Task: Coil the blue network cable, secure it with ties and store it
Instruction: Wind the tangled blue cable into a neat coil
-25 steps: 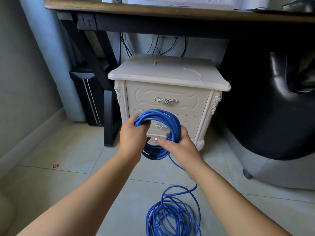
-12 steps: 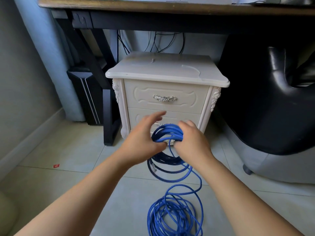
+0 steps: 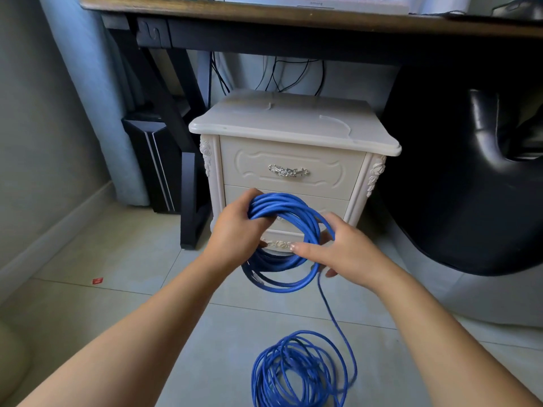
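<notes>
Blue network cable [image 3: 293, 212]: partly wound into a round coil held in the air in front of the lower drawer of a cream nightstand [image 3: 293, 133]. The coil stands roughly upright and faces the camera, with several turns bundled together. Its lowest turns sag a little apart from the rest.

Head view, hands: the left hand [image 3: 235, 230] grips the upper left of the coil, its fingers curled round the bundled turns. The right hand [image 3: 343, 248] holds the lower right of the coil, with the thumb laid across the front of the turns and the fingers behind them. Both forearms are bare.

Head view, rest of the cable: a single strand [image 3: 330, 312] drops from beside the right hand to the tiled floor [image 3: 117, 259]. There it joins a loose pile [image 3: 261, 377] of unwound turns lying near the bottom edge of the frame, between the forearms. No ties can be made out on the cable.

Head view, surroundings: the nightstand stands under a wooden desk [image 3: 293, 22] and has an ornate silver drawer handle [image 3: 288, 171]. Black cords [image 3: 276, 74] hang behind it. A black computer tower [image 3: 152, 160] stands to its left, against a pale blue curtain [image 3: 97, 98]. A black chair [image 3: 458, 186] fills the right side. A small red scrap [image 3: 97, 280] lies on the floor at left, well apart from the cable.
</notes>
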The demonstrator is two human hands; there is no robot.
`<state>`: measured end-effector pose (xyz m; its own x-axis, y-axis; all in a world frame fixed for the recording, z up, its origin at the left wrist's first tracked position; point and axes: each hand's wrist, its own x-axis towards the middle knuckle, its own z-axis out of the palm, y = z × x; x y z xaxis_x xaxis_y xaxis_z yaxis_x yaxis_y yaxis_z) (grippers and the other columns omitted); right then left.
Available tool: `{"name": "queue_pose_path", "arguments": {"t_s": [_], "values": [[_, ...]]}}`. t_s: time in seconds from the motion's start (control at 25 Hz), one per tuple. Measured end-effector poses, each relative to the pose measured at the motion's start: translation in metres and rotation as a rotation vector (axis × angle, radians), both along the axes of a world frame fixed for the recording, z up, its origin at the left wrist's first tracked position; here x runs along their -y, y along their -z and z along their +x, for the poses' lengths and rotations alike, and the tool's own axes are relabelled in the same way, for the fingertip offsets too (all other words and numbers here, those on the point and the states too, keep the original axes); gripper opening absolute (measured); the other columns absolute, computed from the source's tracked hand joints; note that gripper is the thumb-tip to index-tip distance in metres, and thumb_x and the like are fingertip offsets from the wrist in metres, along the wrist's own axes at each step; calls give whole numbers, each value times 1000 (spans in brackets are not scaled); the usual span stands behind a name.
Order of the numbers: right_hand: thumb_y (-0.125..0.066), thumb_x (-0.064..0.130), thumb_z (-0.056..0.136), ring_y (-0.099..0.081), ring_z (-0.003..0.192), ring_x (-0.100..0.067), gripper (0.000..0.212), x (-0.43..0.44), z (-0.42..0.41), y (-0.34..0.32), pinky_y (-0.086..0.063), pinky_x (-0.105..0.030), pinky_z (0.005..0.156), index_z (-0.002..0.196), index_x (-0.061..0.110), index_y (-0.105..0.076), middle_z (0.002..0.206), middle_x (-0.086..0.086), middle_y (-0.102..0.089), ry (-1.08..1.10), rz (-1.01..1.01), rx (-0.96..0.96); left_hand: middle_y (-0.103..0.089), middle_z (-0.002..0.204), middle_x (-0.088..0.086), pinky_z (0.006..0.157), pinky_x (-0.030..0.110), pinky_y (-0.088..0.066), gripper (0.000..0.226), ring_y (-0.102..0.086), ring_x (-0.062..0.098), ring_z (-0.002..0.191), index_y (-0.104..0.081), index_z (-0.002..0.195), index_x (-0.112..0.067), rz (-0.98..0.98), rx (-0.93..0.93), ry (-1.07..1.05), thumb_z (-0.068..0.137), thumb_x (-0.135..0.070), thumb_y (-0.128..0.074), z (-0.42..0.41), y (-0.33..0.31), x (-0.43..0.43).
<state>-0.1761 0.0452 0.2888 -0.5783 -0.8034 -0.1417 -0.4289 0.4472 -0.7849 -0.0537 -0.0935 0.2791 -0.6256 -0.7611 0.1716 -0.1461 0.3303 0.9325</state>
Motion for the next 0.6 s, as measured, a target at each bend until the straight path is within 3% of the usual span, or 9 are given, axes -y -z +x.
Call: {"name": "queue_pose_path", "arguments": {"t_s": [0.12,0.2,0.28,0.36,0.48,0.6], "values": [[-80,42,72,-72,85,-10,70,1,10,7,-62,-40,69,129,50,-40,98,8,-69,-21,-125,260,-46,62,2,45,23,-44,6,-43,16,54,-60,91,-12,208,-114,-97,89,-6,-59,-4,0,-6],[-80,25,77,-72,91,-15,69,7,13,12,-61,-46,75,131,45,-43,101,1,-71,45,-252,435,-44,60,1,52,33,-49,6,-42,18,56,-60,89,-13,318,-173,-149,90,-7,-58,-7,1,-10],[-75,10,81,-73,90,-25,52,14,11,14,-59,-50,78,126,27,-53,94,-5,-72,153,-399,642,-43,56,-2,66,49,-55,9,-43,18,55,-60,86,-15,441,-230,-160,91,-8,-58,-10,2,-13],[-69,3,84,-73,78,-26,29,17,9,15,-60,-41,71,109,13,-60,77,-7,-67,240,-505,752,-46,55,-1,75,51,-56,5,-51,19,54,-61,89,-13,548,-245,-104,93,-10,-58,-10,1,-18],[-62,-4,84,-54,50,-18,15,16,4,14,-53,-29,51,91,9,-57,56,-4,-50,315,-550,644,-70,70,3,86,40,-53,16,-68,19,73,-67,95,-12,520,-7,44,92,-28,-64,-4,1,-18],[-59,-4,78,-50,46,-16,15,15,-4,12,-59,-44,57,88,7,-55,58,-2,-50,275,-455,274,-75,95,-5,81,16,-50,26,-68,8,87,-69,110,-19,297,103,129,86,-29,-71,4,4,-10]]}}
